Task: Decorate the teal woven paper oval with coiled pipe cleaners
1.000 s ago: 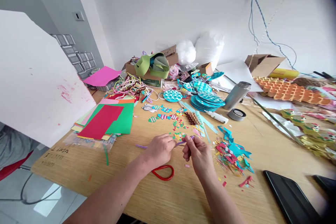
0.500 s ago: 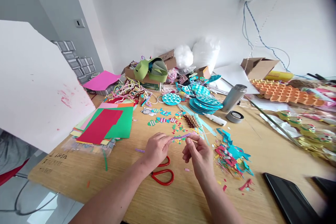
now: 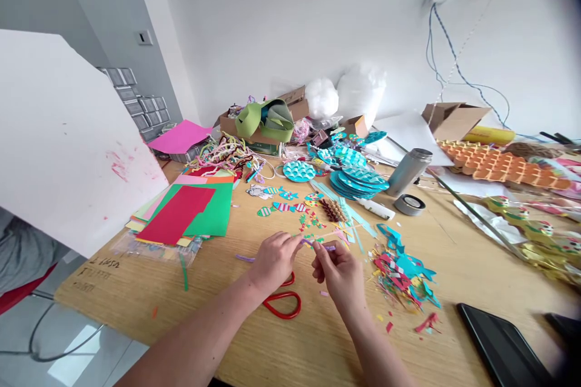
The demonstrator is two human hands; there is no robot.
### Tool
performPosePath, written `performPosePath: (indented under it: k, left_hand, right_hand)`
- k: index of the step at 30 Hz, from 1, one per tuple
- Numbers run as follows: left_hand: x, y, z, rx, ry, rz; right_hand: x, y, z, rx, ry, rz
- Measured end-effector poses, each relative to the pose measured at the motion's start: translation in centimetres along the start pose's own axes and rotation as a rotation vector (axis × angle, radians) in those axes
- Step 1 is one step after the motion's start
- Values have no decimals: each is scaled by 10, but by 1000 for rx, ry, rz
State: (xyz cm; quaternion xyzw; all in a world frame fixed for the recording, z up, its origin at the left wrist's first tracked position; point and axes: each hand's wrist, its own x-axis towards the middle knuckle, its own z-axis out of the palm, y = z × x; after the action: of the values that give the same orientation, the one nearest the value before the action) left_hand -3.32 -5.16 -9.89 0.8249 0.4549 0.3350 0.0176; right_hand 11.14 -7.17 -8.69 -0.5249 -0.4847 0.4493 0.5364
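Between my two hands runs a purple pipe cleaner (image 3: 307, 242), pinched by the fingers of both. My left hand (image 3: 275, 258) is closed on it, and a purple end sticks out on the far side of that hand. My right hand (image 3: 336, 264) grips it between thumb and forefinger, with the other fingers curled. A thin pale stick (image 3: 342, 231) slants outward near the fingertips; which hand holds it I cannot tell. Under my left wrist lie red-handled scissors (image 3: 285, 306), their blades hidden. Small paper fish cutouts (image 3: 284, 207) and a pinecone (image 3: 333, 210) lie just beyond.
Coloured paper sheets (image 3: 215, 211) are stacked at left, beside a large white board (image 3: 82, 151). Turquoise scalloped plates (image 3: 356, 184), a glue tube (image 3: 376, 208) and a grey bottle (image 3: 410, 170) stand behind. Paper scraps (image 3: 403, 269) and a phone (image 3: 502, 341) lie at right.
My right hand has drawn slightly closer to my left, and the purple pipe cleaner between them shows shorter. The thin pale stick now shows more plainly. The view has shifted a little.
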Motion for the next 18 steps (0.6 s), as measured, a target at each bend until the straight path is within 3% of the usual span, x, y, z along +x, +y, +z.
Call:
performPosePath:
  k: [4, 7, 11, 13, 16, 18]
  left_hand:
    - [3, 3, -2, -190, 22, -110]
    - [6, 7, -5, -480, 3, -288]
    - [10, 5, -9, -1156, -190, -691]
    - [10, 0, -10, -1400, -295, -807]
    - [10, -7, -11, -1479, -378, -797]
    - [10, -9, -11, -1383, -332, -739]
  right_hand:
    - [-6, 2, 2, -73, 3, -58]
    - [-9, 0, 3, -47, -11, -66]
    - [-6, -1, 1, 90, -28, -51]
    - [-2, 1, 0, 168, -60, -19]
    - [4, 8, -1, 232, -127, 48]
    - [7, 12, -1, 233, -144, 100]
